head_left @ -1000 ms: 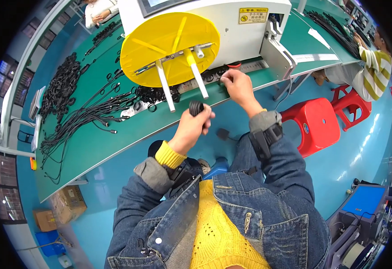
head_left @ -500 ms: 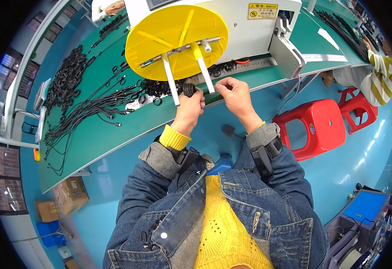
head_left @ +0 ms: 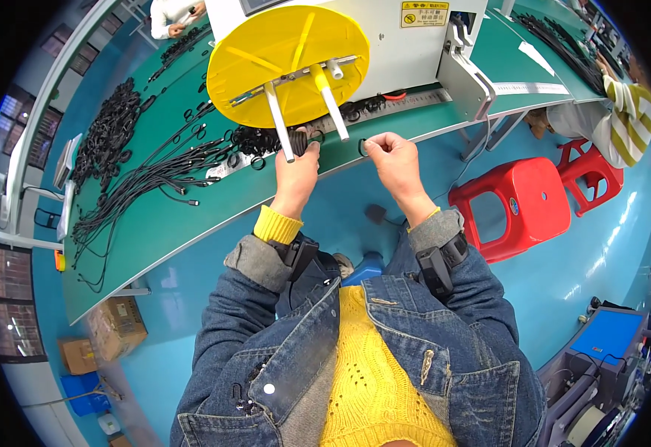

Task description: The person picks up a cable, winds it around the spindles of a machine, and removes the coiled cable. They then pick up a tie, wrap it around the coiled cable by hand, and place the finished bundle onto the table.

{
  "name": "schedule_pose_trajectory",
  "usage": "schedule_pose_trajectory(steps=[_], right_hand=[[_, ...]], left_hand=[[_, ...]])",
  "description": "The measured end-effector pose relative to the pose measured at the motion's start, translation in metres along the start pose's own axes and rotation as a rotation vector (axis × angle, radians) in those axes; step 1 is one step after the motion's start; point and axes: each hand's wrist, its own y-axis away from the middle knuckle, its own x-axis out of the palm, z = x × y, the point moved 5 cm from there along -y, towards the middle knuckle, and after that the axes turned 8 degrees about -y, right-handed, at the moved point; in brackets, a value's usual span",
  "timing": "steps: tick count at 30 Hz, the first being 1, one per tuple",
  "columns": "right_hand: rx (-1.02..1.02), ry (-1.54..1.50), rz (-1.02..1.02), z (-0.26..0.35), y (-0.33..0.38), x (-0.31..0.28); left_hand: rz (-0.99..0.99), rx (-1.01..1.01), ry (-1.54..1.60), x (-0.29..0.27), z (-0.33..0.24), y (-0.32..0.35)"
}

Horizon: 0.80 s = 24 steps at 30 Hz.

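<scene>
My left hand [head_left: 296, 176] is closed around a coiled black cable [head_left: 296, 142], just behind the lower end of a metal rod. Over the table's front edge, my right hand [head_left: 395, 165] pinches a small black ring [head_left: 362, 147] between thumb and fingertips. Above both hands, a yellow disc [head_left: 266, 45] with two rods [head_left: 277, 119] juts from a white machine [head_left: 392, 59]. Behind my left hand lie several loose black rings [head_left: 258, 162] on the green table [head_left: 169, 216].
Long black cables [head_left: 139, 182] and a heap of coiled ones [head_left: 109, 127] cover the table's left. Under the machine lies a steel ruler [head_left: 422, 98]. Red stools [head_left: 534, 201] stand at the right. A co-worker's striped sleeve [head_left: 633, 119] shows far right; another person [head_left: 167, 16] is at the back left.
My left hand with the coiled cable has shifted slightly left. My right fingertips now show a black ring that was not visible before. The whole view has shifted a little.
</scene>
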Motion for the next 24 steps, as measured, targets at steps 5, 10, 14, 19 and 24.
schedule_pose_trajectory(steps=[5, 10, 14, 19, 24], right_hand=[[-0.159, 0.153, 0.110, 0.022, 0.030, 0.022], [0.296, -0.539, 0.505, 0.020, 0.065, 0.039], [0.606, -0.801, 0.666, 0.020, 0.090, 0.037], [0.434, -0.267, 0.721, 0.028, 0.072, 0.022], [0.312, 0.076, 0.841, 0.048, 0.057, 0.022]], left_hand=[[0.346, -0.082, 0.231, 0.008, 0.003, 0.044], [0.450, -0.181, 0.394, -0.010, 0.014, 0.056], [0.629, -0.068, 0.309, -0.015, 0.012, 0.063], [0.662, -0.301, 0.317, -0.006, 0.021, 0.082], [1.017, -0.356, 0.394, 0.000, 0.021, 0.090]])
